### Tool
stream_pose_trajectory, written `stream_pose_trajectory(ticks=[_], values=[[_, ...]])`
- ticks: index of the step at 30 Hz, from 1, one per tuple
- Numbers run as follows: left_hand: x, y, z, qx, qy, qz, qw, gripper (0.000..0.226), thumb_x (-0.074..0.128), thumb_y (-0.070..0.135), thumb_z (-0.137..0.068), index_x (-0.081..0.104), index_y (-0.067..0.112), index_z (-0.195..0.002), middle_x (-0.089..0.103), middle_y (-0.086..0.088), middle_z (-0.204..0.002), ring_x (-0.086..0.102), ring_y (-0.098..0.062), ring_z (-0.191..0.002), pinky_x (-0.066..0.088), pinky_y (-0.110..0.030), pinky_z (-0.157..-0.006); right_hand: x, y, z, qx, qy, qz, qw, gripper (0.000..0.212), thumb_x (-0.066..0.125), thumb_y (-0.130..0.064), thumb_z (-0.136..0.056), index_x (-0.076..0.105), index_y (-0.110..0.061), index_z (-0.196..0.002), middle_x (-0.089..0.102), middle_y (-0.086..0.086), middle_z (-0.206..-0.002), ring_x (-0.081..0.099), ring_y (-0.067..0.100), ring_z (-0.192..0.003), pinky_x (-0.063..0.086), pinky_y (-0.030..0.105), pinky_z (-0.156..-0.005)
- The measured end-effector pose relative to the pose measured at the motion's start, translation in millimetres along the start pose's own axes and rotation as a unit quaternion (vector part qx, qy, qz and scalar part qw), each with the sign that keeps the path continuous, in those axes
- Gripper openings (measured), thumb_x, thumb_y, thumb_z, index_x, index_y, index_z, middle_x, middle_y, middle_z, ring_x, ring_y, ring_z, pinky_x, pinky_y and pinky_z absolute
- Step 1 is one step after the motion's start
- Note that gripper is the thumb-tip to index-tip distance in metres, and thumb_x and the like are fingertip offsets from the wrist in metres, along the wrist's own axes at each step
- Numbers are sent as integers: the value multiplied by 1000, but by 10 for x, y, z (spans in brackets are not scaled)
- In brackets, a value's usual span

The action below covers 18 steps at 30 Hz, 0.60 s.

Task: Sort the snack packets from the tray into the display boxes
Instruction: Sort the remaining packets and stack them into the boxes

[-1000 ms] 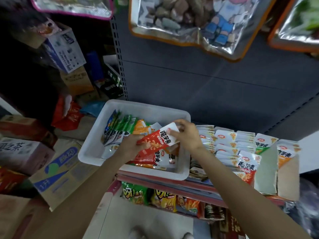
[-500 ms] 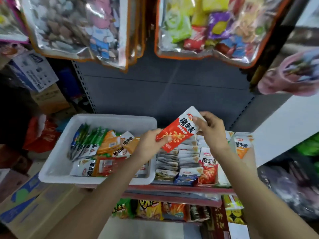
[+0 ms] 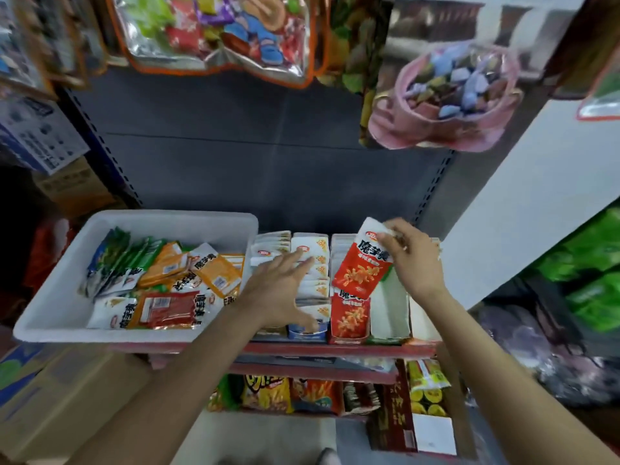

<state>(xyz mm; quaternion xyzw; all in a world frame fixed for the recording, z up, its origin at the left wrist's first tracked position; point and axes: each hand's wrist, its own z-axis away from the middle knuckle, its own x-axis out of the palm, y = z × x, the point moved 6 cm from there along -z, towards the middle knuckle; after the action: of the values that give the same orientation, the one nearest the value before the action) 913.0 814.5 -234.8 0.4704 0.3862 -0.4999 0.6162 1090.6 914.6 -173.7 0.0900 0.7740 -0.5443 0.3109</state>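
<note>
**Shop corner, dim and crowded**

Grey metal shelving back panel [image 3: 255, 156] with slotted uprights. Red shelf edge [image 3: 335, 349] below. Clear hanging bags of sweets [image 3: 218, 31] overhead. White wall [image 3: 536, 209] right. Cardboard cartons [image 3: 67, 397] left. Pale floor [image 3: 268, 437].

Open air lies above the shelf [image 3: 335, 348], in front of its grey back panel [image 3: 268, 169]. Hanging candy bags [image 3: 218, 31] close it off overhead. A white tray [image 3: 60, 310] fills the shelf's left end. Display boxes [image 3: 345, 317] crowd the right end; one green-sided box [image 3: 389, 307] has room inside.
</note>
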Motion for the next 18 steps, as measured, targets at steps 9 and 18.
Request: stream_pose_trajectory(ticks=[9, 18], values=[[21, 44, 43, -8, 69, -29, 997, 101, 63, 59, -76, 2, 29, -150, -3, 6, -159, -3, -14, -145, 2, -31, -116, 600, 385, 172, -47, -160, 203, 965, 26, 62, -17, -90, 66, -13, -115, 55, 3, -116, 53, 19, -108, 43, 23, -88], [44, 28, 83, -1, 66, -18, 998, 100, 61, 60, -78, 0, 29, -151, -5, 6, -159, -5, -13, -145, 1, -31, -116, 755, 481, 152, -61, -199, 330, 921, 52, 55, -20, -94, 39, -28, -142, 38, -3, -146, 41, 18, -130, 40, 31, -104]])
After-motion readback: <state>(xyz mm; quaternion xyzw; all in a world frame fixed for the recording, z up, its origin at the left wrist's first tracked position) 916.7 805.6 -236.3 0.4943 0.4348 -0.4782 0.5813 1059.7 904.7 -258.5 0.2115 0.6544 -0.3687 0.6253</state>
